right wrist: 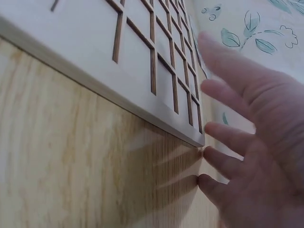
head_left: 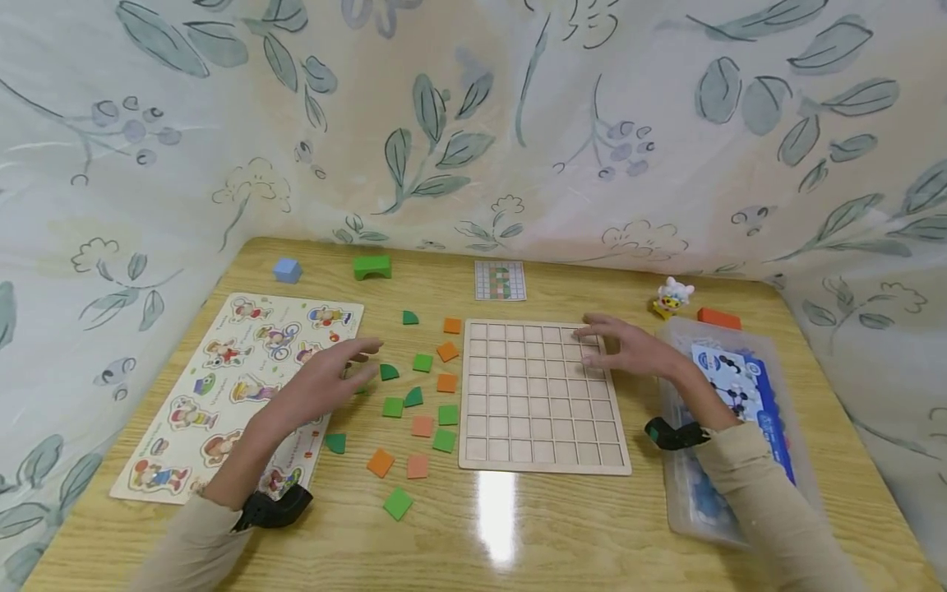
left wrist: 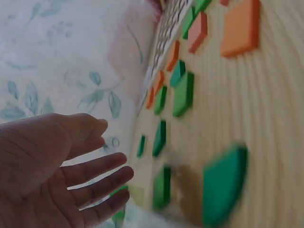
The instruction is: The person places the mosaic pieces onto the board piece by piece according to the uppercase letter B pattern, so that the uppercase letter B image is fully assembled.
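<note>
The grid board (head_left: pixel 543 397) lies flat mid-table, its cells bare; our right hand (head_left: pixel 625 347) hovers over its far right corner, fingers spread and straight, holding nothing. Our left hand (head_left: pixel 318 386) hangs above the green and orange tiles (head_left: pixel 422 395) scattered just left of the board, fingers loosely spread, pinching nothing; the picture puzzle (head_left: pixel 237 386) lies beneath its wrist.

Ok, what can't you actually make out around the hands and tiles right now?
- Head view: whether the left hand touches a green tile; the hand covers that spot.
- Left wrist view: nearest green tiles are motion-blurred.
- Right wrist view: the grid board is cut off by the frame edges.
- Head view: pattern card too small to read.
</note>
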{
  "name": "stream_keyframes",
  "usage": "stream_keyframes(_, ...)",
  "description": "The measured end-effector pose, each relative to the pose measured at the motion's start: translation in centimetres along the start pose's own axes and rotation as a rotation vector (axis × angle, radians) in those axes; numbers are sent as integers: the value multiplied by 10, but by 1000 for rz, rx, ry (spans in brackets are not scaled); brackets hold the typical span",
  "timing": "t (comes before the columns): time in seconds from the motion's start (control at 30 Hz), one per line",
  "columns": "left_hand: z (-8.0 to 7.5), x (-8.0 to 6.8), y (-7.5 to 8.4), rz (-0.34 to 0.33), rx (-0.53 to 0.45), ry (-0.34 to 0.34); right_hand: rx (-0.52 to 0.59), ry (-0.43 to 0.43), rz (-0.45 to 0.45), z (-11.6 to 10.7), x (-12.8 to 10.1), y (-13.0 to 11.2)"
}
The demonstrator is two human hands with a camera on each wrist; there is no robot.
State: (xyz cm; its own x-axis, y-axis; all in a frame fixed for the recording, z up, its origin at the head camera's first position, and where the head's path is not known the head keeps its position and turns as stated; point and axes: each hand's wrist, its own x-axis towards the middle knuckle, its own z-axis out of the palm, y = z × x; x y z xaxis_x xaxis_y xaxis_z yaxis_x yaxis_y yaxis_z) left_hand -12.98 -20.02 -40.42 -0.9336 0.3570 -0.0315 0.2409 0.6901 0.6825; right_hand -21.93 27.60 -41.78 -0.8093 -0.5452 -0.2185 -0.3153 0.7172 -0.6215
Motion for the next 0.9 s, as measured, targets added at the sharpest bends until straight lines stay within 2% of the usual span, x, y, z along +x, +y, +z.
stream_keyframes(0.2,15,25,27,89,-9,-46,-7,4,-6,2,-2,3)
stream_keyframes(0.37,26,43,35,117,13,-84,5,1,-23,3,0,2)
stream_keyframes(0.57,30,63,42,175,87,-100,-6,-7,-6,4,0,4)
stream_keyframes(0.7,28,68,45,184,87,-114,0,-9,-20,6,0,3)
stream_keyframes(0.8,27,66,44,172,105,-133,2,-14,-37,6,1,2)
stream_keyframes(0.9,27,61,41,191,152,-145,2,-13,-31,6,-1,3)
